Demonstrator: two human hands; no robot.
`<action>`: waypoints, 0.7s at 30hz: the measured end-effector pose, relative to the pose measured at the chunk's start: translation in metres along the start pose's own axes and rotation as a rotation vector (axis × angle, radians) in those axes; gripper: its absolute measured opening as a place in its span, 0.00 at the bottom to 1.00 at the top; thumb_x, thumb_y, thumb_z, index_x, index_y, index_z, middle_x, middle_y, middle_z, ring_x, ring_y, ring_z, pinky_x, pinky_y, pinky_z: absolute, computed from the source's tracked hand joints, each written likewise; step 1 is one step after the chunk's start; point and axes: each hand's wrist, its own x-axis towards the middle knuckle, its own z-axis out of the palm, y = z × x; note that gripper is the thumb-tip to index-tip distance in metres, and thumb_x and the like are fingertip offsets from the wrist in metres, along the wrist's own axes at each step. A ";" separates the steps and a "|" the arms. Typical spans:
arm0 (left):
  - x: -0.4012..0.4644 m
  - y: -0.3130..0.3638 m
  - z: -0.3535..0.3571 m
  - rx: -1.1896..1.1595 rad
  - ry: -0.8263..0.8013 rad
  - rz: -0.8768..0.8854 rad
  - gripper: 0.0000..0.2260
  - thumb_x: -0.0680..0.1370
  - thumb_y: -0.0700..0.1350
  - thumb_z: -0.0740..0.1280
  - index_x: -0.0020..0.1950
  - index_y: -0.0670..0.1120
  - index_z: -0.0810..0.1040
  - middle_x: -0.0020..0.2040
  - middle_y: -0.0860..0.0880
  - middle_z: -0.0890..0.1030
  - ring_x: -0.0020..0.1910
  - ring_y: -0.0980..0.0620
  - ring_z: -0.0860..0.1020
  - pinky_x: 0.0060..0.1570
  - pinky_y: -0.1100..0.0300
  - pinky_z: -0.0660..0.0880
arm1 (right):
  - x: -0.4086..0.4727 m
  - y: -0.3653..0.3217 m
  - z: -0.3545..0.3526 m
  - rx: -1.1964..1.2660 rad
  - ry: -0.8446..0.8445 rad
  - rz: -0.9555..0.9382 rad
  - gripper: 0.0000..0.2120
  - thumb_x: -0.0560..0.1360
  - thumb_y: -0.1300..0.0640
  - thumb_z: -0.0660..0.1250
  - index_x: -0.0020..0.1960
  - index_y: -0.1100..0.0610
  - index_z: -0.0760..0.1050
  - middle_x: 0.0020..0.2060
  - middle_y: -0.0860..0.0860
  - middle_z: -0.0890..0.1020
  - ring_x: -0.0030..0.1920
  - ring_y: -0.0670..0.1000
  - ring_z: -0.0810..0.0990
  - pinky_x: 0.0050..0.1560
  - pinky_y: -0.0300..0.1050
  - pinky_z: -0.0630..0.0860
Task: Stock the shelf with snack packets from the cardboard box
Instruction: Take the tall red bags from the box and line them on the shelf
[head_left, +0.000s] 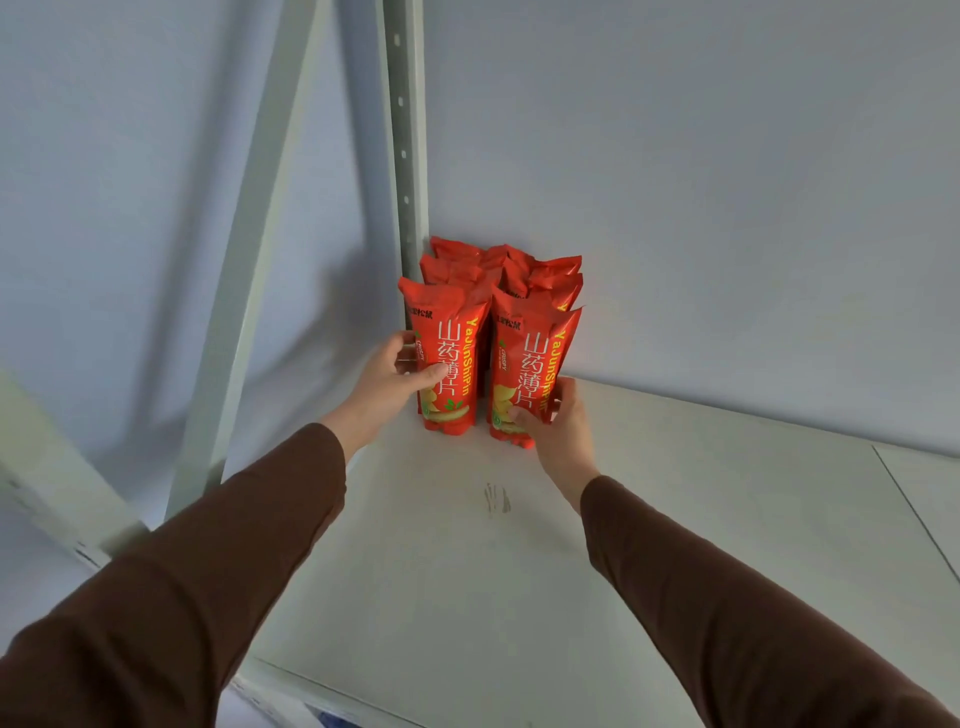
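Up front, left hand (397, 382) wrapped around the lower left edge of the front-left packet (448, 358), thumb laid across its printed face, fingers curled behind its side. Right hand (558, 421) mirrored on the other side, gripping the lower right edge of the front-right packet (530, 374), thumb pressed on the picture of chips near the bottom, fingers tucked around the far side. Both packets upright, red with yellow and white lettering, standing side by side between the two hands, nearly touching each other. Brown sleeves (218, 561) running back from both wrists toward the camera.

Just beyond the hands, more red packets (498, 267) lined up behind the front pair in two rows, only their crimped tops showing; exact count not clear. Whole cluster resting on the pale shelf board (467, 571), pushed back against the grey wall (727, 208). Immediately outside the left hand, a perforated metal upright (402, 130) rising beside the rear packets. Farther out on the left hand's side, a slanted pale brace (249, 260) crossing in front of draped grey fabric (104, 208). Nearer than the right hand, a small dark scuff (497, 500) on the board. Far outside the right hand, a thin seam (914, 514) running across the board. Cardboard box out of view.
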 end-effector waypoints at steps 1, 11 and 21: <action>0.001 -0.001 0.000 -0.001 -0.007 -0.001 0.25 0.73 0.50 0.77 0.66 0.52 0.72 0.61 0.51 0.79 0.59 0.53 0.78 0.55 0.57 0.78 | 0.002 0.000 0.000 -0.012 0.007 0.000 0.26 0.75 0.55 0.75 0.69 0.54 0.67 0.58 0.46 0.77 0.55 0.45 0.78 0.51 0.39 0.76; -0.018 -0.001 -0.005 0.038 -0.039 -0.065 0.39 0.69 0.54 0.78 0.75 0.51 0.66 0.69 0.51 0.74 0.69 0.51 0.73 0.68 0.50 0.72 | -0.007 0.008 -0.010 -0.150 0.021 0.016 0.33 0.74 0.52 0.76 0.73 0.53 0.65 0.67 0.50 0.73 0.66 0.52 0.73 0.66 0.54 0.75; -0.130 0.008 0.010 0.557 0.195 0.003 0.24 0.77 0.47 0.73 0.72 0.46 0.72 0.71 0.48 0.74 0.71 0.50 0.71 0.65 0.61 0.65 | -0.071 -0.013 -0.045 -0.596 -0.302 -0.351 0.21 0.79 0.48 0.69 0.68 0.51 0.70 0.66 0.48 0.73 0.67 0.51 0.68 0.66 0.50 0.71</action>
